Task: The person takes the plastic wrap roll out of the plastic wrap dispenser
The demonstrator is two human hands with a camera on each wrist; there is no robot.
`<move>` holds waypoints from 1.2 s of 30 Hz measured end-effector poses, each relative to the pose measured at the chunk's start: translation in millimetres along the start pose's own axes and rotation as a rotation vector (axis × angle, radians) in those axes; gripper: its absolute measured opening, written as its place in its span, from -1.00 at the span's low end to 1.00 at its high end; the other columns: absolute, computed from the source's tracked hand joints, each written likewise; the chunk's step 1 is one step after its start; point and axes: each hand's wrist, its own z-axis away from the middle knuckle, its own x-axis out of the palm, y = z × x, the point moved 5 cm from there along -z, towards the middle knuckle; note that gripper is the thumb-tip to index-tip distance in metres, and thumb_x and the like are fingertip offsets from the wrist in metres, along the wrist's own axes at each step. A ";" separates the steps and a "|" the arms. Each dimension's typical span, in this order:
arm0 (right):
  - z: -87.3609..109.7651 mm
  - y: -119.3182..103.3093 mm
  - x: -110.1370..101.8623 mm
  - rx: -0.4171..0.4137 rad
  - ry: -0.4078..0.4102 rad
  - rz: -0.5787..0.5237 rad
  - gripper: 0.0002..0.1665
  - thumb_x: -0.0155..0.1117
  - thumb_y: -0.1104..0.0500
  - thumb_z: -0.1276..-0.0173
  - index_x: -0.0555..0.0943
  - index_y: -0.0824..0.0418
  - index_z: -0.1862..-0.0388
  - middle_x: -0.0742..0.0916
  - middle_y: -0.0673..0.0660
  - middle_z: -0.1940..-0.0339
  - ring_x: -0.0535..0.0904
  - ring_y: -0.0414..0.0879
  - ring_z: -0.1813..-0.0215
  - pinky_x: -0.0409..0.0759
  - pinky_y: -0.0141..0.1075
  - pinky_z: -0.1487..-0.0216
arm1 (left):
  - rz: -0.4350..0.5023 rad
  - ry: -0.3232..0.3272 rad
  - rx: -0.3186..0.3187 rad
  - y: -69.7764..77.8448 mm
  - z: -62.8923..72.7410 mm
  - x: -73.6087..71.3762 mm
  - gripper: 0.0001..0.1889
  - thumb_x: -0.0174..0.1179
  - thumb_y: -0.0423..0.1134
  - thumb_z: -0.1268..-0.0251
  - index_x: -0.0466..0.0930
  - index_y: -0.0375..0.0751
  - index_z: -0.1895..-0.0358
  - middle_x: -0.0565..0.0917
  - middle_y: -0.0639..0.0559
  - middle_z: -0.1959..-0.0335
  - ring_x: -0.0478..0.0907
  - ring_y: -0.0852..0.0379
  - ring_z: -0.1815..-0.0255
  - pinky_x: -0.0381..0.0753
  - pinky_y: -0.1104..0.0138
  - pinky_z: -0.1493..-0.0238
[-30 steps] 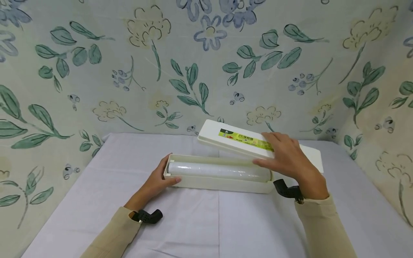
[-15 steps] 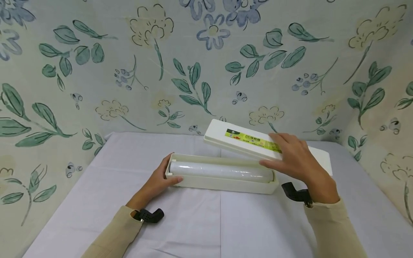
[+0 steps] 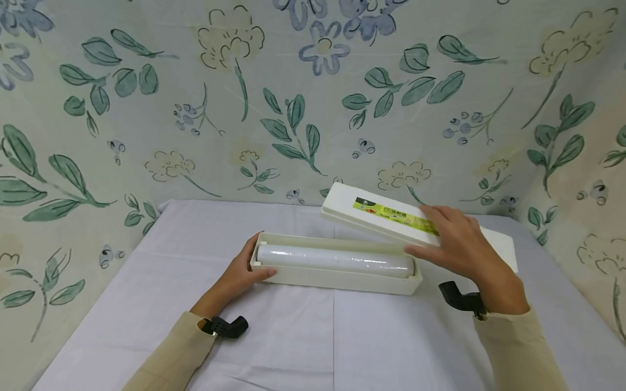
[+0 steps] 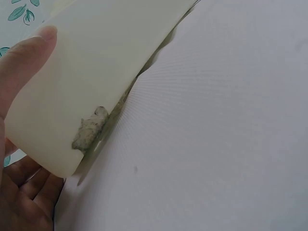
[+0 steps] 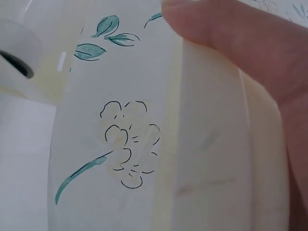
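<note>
A long off-white box (image 3: 337, 280) lies lidless on the cloth, with a roll of clear cling film (image 3: 332, 259) inside. My left hand (image 3: 237, 276) grips the box's left end, thumb on the front wall and fingers behind. In the left wrist view, a grey crusty patch (image 4: 90, 130) marks the box (image 4: 96, 62) near its lower edge. My right hand (image 3: 462, 244) holds the white lid (image 3: 339, 202) tilted, behind and right of the box, its yellow-green label (image 3: 386, 212) facing up. The right wrist view shows the lid's underside (image 5: 211, 149) beneath my thumb (image 5: 226, 33).
White cloth (image 3: 293, 342) covers the table, with a crease running down its middle. Behind it hangs a floral-patterned backdrop (image 3: 313, 125) that also closes off both sides. Each wrist wears a black camera mount (image 3: 227, 327).
My right hand has carried the lid to the right, away from above the box's right end. The left hand keeps its grip and the box stays in place.
</note>
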 end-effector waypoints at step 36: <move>15.9 40.4 -4.8 0.051 0.048 0.030 0.12 0.44 -0.35 -0.01 0.32 0.27 -0.39 0.46 0.42 -0.25 0.38 0.32 -0.06 0.26 0.17 0.14 | -0.027 0.006 -0.012 1.2 0.3 -0.9 0.05 0.42 0.00 -0.08 -0.13 0.14 -0.54 0.27 -0.07 -0.40 0.32 -0.13 -0.31 0.34 -0.10 -0.25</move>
